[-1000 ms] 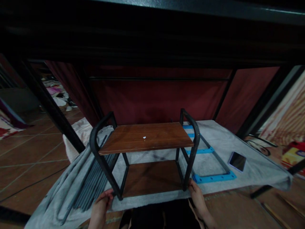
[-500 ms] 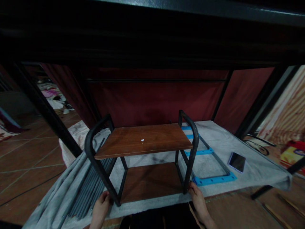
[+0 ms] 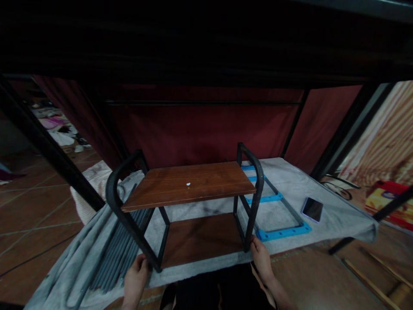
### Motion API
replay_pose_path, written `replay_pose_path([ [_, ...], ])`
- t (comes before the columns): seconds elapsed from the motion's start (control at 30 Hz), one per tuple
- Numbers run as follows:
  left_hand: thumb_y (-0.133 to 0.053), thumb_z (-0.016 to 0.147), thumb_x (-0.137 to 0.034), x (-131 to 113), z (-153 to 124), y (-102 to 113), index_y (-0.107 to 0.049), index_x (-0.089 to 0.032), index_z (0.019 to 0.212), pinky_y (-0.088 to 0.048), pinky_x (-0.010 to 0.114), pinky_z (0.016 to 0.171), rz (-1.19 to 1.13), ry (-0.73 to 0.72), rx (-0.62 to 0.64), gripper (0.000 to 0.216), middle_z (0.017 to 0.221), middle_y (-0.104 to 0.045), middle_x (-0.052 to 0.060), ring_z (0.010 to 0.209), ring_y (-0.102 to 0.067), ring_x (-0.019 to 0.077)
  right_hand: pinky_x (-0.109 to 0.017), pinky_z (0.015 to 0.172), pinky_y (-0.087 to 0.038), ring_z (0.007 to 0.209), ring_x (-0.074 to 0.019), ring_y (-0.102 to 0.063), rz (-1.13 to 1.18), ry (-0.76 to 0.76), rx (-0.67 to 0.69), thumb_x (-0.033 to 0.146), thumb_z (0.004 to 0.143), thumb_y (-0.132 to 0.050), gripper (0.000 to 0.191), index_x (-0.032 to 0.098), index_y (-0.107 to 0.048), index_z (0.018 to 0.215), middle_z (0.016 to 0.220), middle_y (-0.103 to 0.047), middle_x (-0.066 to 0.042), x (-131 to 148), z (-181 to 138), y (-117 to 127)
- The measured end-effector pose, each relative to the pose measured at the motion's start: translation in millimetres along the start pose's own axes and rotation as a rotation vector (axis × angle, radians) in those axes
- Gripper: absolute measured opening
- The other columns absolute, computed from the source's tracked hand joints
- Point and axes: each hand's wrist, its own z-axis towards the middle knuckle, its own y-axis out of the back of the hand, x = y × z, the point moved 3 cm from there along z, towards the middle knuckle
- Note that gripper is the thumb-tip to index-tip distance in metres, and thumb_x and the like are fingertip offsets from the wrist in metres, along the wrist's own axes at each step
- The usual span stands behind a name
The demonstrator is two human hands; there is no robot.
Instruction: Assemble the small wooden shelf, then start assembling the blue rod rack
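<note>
The little shelf (image 3: pixel 193 189) stands on the grey cloth (image 3: pixel 338 226), just ahead of and between the left hand (image 3: pixel 137 274) and right hand (image 3: pixel 260 257), long side going left to right, both hands curled by its front feet (image 3: pixel 158 267), though I can't tell if they grip.

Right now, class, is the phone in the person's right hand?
No: the phone lies on the grey cloth, while the right hand is at a lower corner of the two-shelf rack.

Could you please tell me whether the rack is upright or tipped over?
The rack is upright: its upper board sits above its lower board.
</note>
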Motion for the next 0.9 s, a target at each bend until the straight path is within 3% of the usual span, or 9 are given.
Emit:
replay_pose_path([
  [0.2,-0.048,0.071,-0.041,2,-2,0,-0.066,-0.022,0.083,-0.05,0.033,0.065,0.017,0.002,-0.021,0.029,0.071,-0.073,0.006,0.072,-0.069,0.0282,-0.032,0.077,-0.05,0.075,-0.0222,-0.064,0.021,0.045,-0.016,0.036,0.081,-0.041,0.024,0.022,-0.059,0.074,0.074,-0.066,-0.005,-1,-4,0],
  [0.5,-0.046,0.067,-0.046,5,1,-1,-0.062,-0.023,0.082,-0.052,0.038,0.077,0.0,-0.034,-0.024,0.031,0.082,-0.074,0.01,0.086,-0.07,0.0321,-0.031,0.078,-0.051,0.082,-0.023,-0.066,0.102,0.067,-0.018,0.036,0.081,-0.042,0.032,0.019,-0.067,0.089,0.086,-0.071,-0.008,0,-2,0],
  [0.7,-0.044,0.073,-0.053,13,1,-3,-0.06,-0.023,0.085,-0.051,0.037,0.071,-0.011,-0.028,0.005,0.036,0.076,-0.071,0.008,0.078,-0.068,0.0298,-0.031,0.08,-0.051,0.084,-0.0232,-0.068,0.043,0.061,0.004,0.036,0.081,-0.041,0.031,0.02,-0.067,0.088,0.086,-0.073,-0.009,-13,5,-4],
  [0.9,-0.042,0.075,-0.06,5,-5,-2,-0.058,-0.022,0.081,-0.05,0.036,0.065,-0.039,-0.041,-0.02,0.042,0.069,-0.066,0.006,0.071,-0.065,0.0276,-0.034,0.089,-0.05,0.094,-0.025,-0.07,-0.066,0.03,0.013,0.036,0.084,-0.038,0.036,0.019,-0.068,0.095,0.094,-0.075,-0.012,-19,6,-6],
])
